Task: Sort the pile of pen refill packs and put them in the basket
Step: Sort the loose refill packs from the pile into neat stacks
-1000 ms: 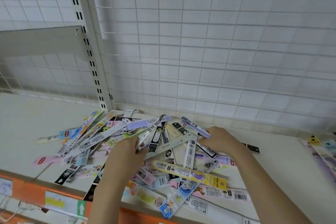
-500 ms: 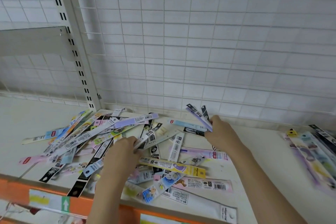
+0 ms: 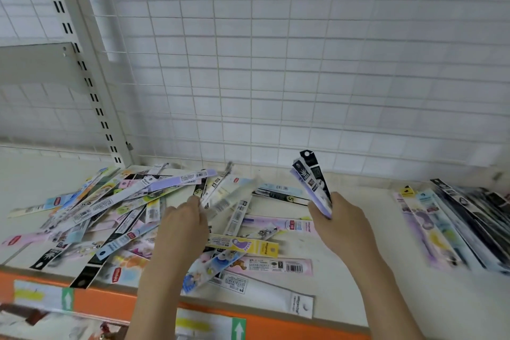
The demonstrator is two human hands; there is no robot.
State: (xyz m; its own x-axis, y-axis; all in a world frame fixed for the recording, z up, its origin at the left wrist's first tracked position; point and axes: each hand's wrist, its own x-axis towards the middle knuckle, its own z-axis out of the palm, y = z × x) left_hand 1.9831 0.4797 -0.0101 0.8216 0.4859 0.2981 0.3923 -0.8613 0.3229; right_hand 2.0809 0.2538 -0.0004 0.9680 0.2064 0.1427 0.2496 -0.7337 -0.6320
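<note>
The right hand (image 3: 340,222) is closed around a small bunch of refill packs (image 3: 313,178), black and lilac, lifted clear of the shelf (image 3: 345,292) and fanned up toward 12 o'clock. The count in the bunch is hard to read, perhaps 3 or 4. The left hand (image 3: 183,225) rests at the near edge of the pile of pen refill packs (image 3: 116,210), its fingertips (image 3: 194,201) pinched on 1 blurred clear pack (image 3: 229,193) that points toward 1 o'clock; whether that pack is lifted or only being nudged I cannot tell.

The pile spreads from about 9 o'clock to the centre of the shelf, dozens of packs crossed over each other at all angles. A yellow pack with a purple foot print (image 3: 242,246) lies just in front of the left hand, at 5 o'clock from it, over several cartoon-printed ones.

At 3 o'clock, well apart from the pile, a sorted stack (image 3: 452,223) lies roughly parallel, dark packs toward the outside and pastel ones nearer the centre. That looks like the product of sorting.

No basket is in view, so nothing can be said to be in it. My judgement: the task is early to middle. Sorting is under way, most of the pile is untouched, and the transfer to the basket is not yet begun as far as this view shows.
</note>
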